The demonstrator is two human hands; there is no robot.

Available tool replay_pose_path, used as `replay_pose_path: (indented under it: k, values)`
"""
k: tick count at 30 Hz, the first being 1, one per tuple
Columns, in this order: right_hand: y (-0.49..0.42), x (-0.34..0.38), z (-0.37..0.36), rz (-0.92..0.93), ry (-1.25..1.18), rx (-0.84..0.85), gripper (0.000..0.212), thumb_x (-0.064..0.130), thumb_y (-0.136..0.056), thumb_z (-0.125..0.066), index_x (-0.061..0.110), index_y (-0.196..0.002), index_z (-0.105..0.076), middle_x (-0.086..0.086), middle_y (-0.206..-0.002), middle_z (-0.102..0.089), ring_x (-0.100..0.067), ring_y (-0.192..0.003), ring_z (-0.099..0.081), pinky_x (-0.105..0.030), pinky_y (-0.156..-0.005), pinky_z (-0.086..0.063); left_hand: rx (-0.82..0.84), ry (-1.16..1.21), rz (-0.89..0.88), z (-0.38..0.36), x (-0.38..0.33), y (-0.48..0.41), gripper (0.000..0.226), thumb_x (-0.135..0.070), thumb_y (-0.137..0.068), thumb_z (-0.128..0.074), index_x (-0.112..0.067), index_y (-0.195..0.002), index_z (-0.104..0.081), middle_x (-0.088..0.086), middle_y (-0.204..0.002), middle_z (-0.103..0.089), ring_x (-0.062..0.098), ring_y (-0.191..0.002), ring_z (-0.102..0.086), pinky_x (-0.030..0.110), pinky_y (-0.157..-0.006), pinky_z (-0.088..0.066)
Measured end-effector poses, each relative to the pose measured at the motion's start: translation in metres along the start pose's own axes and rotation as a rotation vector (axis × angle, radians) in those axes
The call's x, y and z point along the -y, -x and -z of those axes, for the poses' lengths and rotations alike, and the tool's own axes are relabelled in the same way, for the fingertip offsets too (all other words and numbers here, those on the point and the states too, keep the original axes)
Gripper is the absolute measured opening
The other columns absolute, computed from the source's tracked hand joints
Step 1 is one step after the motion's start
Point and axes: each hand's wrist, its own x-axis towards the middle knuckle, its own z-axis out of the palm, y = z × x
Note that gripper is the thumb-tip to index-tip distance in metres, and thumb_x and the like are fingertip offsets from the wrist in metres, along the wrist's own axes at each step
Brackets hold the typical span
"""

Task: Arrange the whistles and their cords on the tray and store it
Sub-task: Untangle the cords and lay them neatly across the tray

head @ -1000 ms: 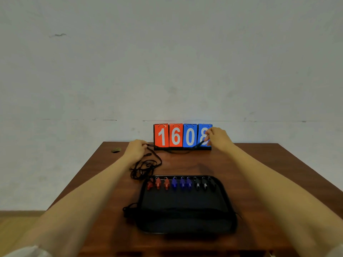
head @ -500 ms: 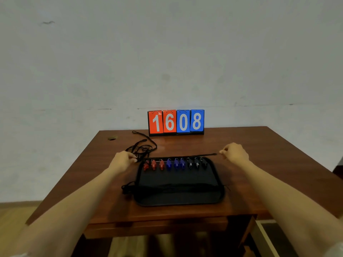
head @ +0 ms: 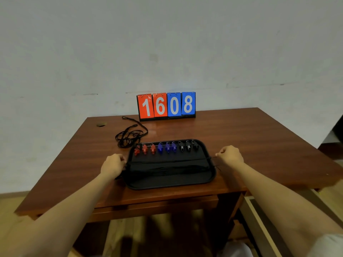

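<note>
Head view: a wooden worktop (head: 241,141) stands against a pale wall.
Tray (head: 167,182): black, near the front edge, between the two hands.
Scoreboard (head: 166,106): at the back edge; red cards read 1 and 6, blue cards read 0 and 8.
Left hand (head: 112,166): at the tray's left rim, fingers pinched shut on a black cord (head: 167,160).
Right hand (head: 231,157): at the right rim, fingers pinched on the same cord, stretched taut across the tray.
Loose cords (head: 130,136): tangled on the worktop behind the tray's left corner.
Whistles (head: 167,147): a row along the far rim, three red, three blue, three black.
</note>
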Motion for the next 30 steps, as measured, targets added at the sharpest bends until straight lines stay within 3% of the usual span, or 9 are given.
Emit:
replay_pose_path:
  k: [3,10,14,18,21,24,30]
  values:
    - [0.000,-0.002,-0.006,-0.004,-0.007,0.010,0.021,0.030,-0.089,-0.065,0.013,-0.077,-0.065,-0.006,-0.082,-0.066,-0.026,-0.076,-0.062,-0.031,-0.062,-0.046,-0.014,-0.018,-0.001,-0.004,0.004,0.000,0.017,-0.016,-0.095,-0.050,-0.008,-0.094,-0.066,0.015,-0.094,-0.068,0.033,-0.089,-0.062,0.037,-0.073,-0.050]
    - [-0.002,-0.005,-0.015,-0.017,-0.006,0.040,0.023,0.028,-0.086,-0.069,0.012,-0.069,-0.063,-0.006,-0.078,-0.066,-0.024,-0.071,-0.061,-0.032,-0.061,-0.048,-0.014,-0.094,-0.006,-0.012,0.011,-0.001,0.020,-0.018,-0.094,-0.050,-0.010,-0.100,-0.067,0.013,-0.099,-0.068,0.033,-0.093,-0.062,0.040,-0.078,-0.053]
    - [-0.004,-0.007,-0.017,-0.020,0.002,0.045,0.029,0.026,-0.086,-0.069,0.017,-0.062,-0.056,-0.005,-0.076,-0.065,-0.021,-0.064,-0.055,-0.029,-0.057,-0.044,-0.016,-0.222,-0.003,-0.016,0.013,-0.002,0.021,-0.021,-0.093,-0.048,-0.015,-0.100,-0.067,0.010,-0.103,-0.067,0.032,-0.103,-0.057,0.041,-0.092,-0.039]
    - [-0.005,-0.010,-0.019,-0.001,0.015,0.062,0.022,0.027,-0.085,-0.069,0.014,-0.070,-0.060,-0.008,-0.088,-0.069,-0.026,-0.078,-0.062,-0.034,-0.064,-0.050,-0.011,-0.302,0.019,-0.019,0.011,0.000,0.024,-0.025,-0.092,-0.048,-0.020,-0.110,-0.065,0.011,-0.118,-0.059,0.033,-0.117,-0.045,0.045,-0.101,-0.029]
    - [-0.002,-0.009,-0.020,0.058,0.054,0.057,0.023,0.031,-0.084,-0.070,0.013,-0.095,-0.059,-0.004,-0.099,-0.061,-0.026,-0.092,-0.058,-0.034,-0.071,-0.048,-0.027,-0.311,0.003,-0.022,0.009,0.002,0.029,-0.024,-0.092,-0.049,-0.019,-0.118,-0.059,0.012,-0.127,-0.050,0.034,-0.124,-0.038,0.048,-0.106,-0.024]
    - [-0.001,-0.007,-0.024,0.219,0.178,0.015,0.032,0.031,-0.086,-0.067,0.015,-0.112,-0.059,-0.007,-0.118,-0.054,-0.029,-0.119,-0.043,-0.040,-0.090,-0.044,-0.056,-0.310,-0.124,-0.027,0.005,0.004,0.032,-0.024,-0.094,-0.047,-0.022,-0.125,-0.056,0.009,-0.131,-0.048,0.030,-0.126,-0.038,0.044,-0.108,-0.024]
    - [0.005,0.006,-0.038,0.483,0.439,0.107,0.028,0.032,-0.092,-0.058,0.022,-0.118,-0.064,-0.002,-0.129,-0.056,-0.023,-0.129,-0.039,-0.038,-0.104,-0.036,0.048,-0.327,-0.421,-0.044,-0.004,0.011,0.036,-0.027,-0.098,-0.045,-0.025,-0.133,-0.051,-0.001,-0.140,-0.046,0.021,-0.133,-0.036,0.039,-0.109,-0.025]
